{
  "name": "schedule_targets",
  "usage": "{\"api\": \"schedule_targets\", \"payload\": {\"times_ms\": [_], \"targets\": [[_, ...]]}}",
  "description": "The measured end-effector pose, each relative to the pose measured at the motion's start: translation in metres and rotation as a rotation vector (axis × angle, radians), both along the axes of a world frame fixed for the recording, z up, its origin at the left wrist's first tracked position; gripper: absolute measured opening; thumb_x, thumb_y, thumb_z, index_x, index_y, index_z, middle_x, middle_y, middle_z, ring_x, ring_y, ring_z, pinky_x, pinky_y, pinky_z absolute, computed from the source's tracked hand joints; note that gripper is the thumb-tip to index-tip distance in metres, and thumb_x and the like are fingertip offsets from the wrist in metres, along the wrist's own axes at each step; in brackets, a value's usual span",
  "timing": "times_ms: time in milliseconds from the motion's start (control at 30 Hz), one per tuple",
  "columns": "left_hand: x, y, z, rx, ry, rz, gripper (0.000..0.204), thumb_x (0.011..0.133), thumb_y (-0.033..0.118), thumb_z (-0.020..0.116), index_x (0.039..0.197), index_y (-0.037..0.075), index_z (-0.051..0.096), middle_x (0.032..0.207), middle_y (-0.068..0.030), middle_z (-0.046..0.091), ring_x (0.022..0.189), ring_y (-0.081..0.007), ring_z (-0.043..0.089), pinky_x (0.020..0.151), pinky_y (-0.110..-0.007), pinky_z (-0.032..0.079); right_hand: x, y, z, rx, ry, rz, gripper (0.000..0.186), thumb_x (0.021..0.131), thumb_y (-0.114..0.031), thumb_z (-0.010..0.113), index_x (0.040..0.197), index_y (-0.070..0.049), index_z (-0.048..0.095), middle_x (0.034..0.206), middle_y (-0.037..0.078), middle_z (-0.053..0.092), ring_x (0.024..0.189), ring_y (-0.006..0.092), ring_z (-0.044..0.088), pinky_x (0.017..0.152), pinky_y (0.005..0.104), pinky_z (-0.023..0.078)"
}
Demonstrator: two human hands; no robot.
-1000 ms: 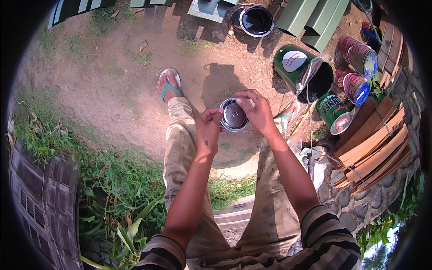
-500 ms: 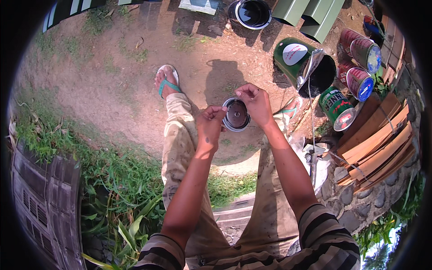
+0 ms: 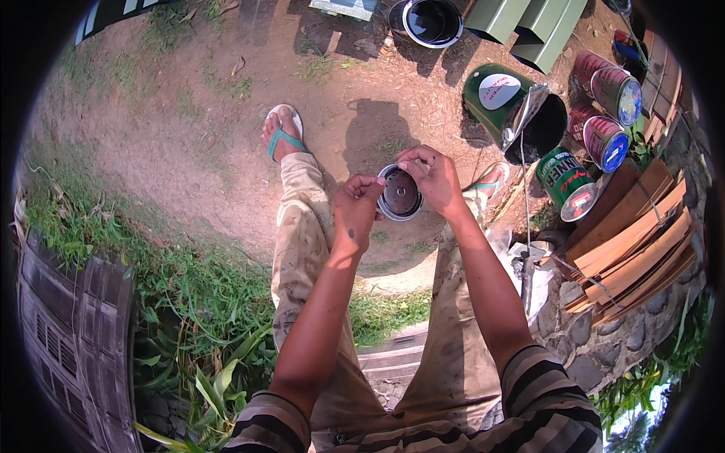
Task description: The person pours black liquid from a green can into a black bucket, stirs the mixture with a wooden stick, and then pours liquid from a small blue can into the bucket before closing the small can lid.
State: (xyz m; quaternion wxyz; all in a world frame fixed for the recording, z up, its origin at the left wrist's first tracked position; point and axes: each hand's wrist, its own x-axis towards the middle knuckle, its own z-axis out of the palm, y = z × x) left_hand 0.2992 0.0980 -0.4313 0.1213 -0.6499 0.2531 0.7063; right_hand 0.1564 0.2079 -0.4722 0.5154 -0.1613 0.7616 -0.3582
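Note:
Between my hands, above the ground, is a small round tin with a pale metal rim and a dark brown inside. A little ring shape shows at its middle. My left hand is closed with bent fingers at the left of its rim. Thumb and fingers of my right hand pinch at the upper right of the rim. I cannot tell whether the dark inside is a liquid or a lid.
A green drum with a dark opening stands at the right, with a green can and red cans beside it. Beyond are a bucket of dark liquid and green metal profiles. Wooden boards lie on a stone wall.
My right hand's fingers have shifted slightly along the rim. The tin and my left hand have moved a little to the right in the picture.

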Motion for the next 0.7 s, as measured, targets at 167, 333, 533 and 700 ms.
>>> {"api": "schedule_targets", "payload": {"times_ms": [167,333,533,700], "targets": [[0.004,0.001,-0.002,-0.017,-0.02,0.02,0.013,0.093,0.021,0.069,0.094,0.008,0.067,0.077,0.0029,0.065,0.062,-0.005,0.057,0.052,-0.023,0.045,0.0,0.001,0.0,0.15,0.005,-0.312,0.009,0.093,-0.006,0.065,0.093,0.002,0.069,0.09,0.006,0.07,0.081,0.0121,0.063,0.075,0.0279,0.051],[-0.001,-0.002,0.0,-0.015,-0.038,0.059,0.014,0.093,0.021,0.068,0.096,0.007,0.068,0.079,0.0021,0.065,0.064,-0.0055,0.057,0.053,-0.024,0.045,-0.001,0.042,-0.016,0.266,-0.059,-0.463,0.012,0.098,-0.008,0.059,0.102,-0.001,0.068,0.093,0.002,0.069,0.078,0.0088,0.062,0.069,0.0246,0.05],[0.0,-0.008,0.0,-0.051,-0.062,0.088,0.015,0.094,0.022,0.067,0.098,0.008,0.067,0.079,0.0022,0.064,0.068,-0.006,0.058,0.057,-0.024,0.046,0.018,0.052,0.026,0.161,-0.873,-0.757,0.019,0.101,-0.022,0.059,0.112,-0.007,0.063,0.101,0.002,0.07,0.085,0.0111,0.067,0.066,0.0257,0.05],[-0.001,-0.015,0.002,-0.038,-0.061,0.14,0.016,0.097,0.02,0.063,0.102,0.005,0.068,0.084,-0.0003,0.067,0.068,-0.0067,0.059,0.056,-0.023,0.047,0.017,0.046,0.034,0.14,-0.828,-0.8,0.014,0.099,-0.02,0.063,0.106,-0.008,0.064,0.091,0.0,0.068,0.082,0.0099,0.065,0.064,0.0234,0.048]]}}
